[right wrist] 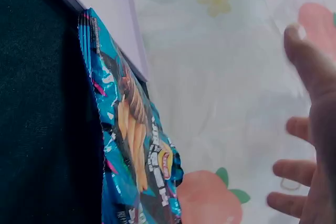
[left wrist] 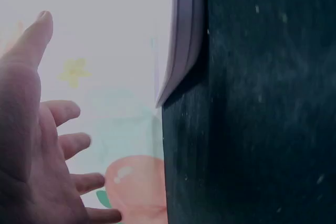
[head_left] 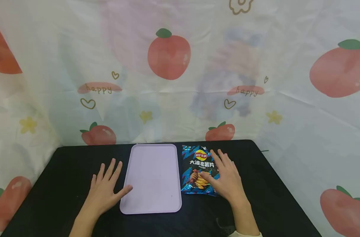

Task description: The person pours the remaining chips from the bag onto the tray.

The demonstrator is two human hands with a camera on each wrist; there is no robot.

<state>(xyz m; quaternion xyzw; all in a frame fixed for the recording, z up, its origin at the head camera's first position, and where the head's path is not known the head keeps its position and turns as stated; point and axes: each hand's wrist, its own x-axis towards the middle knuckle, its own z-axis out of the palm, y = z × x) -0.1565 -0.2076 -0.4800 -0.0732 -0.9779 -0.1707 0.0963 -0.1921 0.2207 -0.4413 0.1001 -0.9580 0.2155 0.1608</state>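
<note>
A blue and black bag of potato chips (head_left: pixel 194 168) lies flat on the table, just right of a pale purple tray (head_left: pixel 151 179). My right hand (head_left: pixel 227 179) hovers over the bag's right side with fingers spread; in the right wrist view a gap shows between the hand (right wrist: pixel 315 145) and the chip bag (right wrist: pixel 136 140). To the left of the tray, my left hand (head_left: pixel 106 191) has its fingers fanned out, its thumb overlapping the tray's left rim in the head view. The left wrist view has the hand (left wrist: pixel 52 156) apart from the tray's edge (left wrist: pixel 184 35). Neither hand holds anything.
The black table (head_left: pixel 64 177) ends at a back edge against a pale curtain (head_left: pixel 180 98) printed with red fruit, hearts and flowers. More of this cloth hangs along both sides. Small crumbs or specks show on the tray.
</note>
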